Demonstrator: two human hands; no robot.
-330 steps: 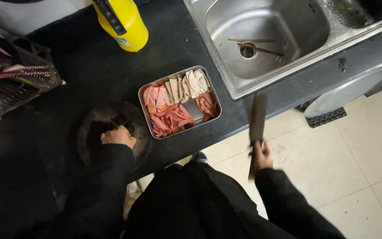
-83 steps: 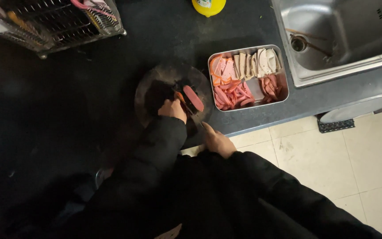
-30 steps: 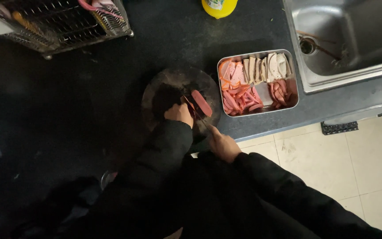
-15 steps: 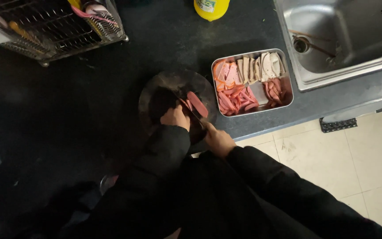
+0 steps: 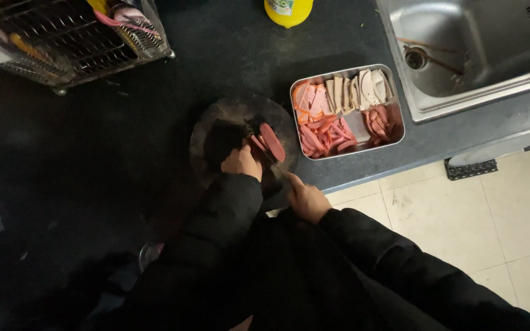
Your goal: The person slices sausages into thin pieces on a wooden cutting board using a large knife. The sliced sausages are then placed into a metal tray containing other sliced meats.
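Observation:
A round dark cutting board (image 5: 216, 119) lies on the black counter. On it sit pink sausage slices (image 5: 272, 141). My left hand (image 5: 241, 162) presses down on the sausage at the board's near side. My right hand (image 5: 305, 199) grips a knife handle at the counter's edge; the dark blade (image 5: 268, 160) runs up toward the slices, next to my left fingers. A rectangular metal tray (image 5: 396, 138) to the right of the board holds cut pink and pale meat strips.
A steel sink (image 5: 473, 49) with a utensil in it is at the top right. A wire dish rack (image 5: 69, 37) stands at the top left, a yellow bottle (image 5: 288, 11) at the top middle. Tiled floor lies to the right.
Eleven seconds ago my right hand held the knife out over the floor; it has since come onto the board. Over the last second both hands stay at the sausage, and the view shifts slightly.

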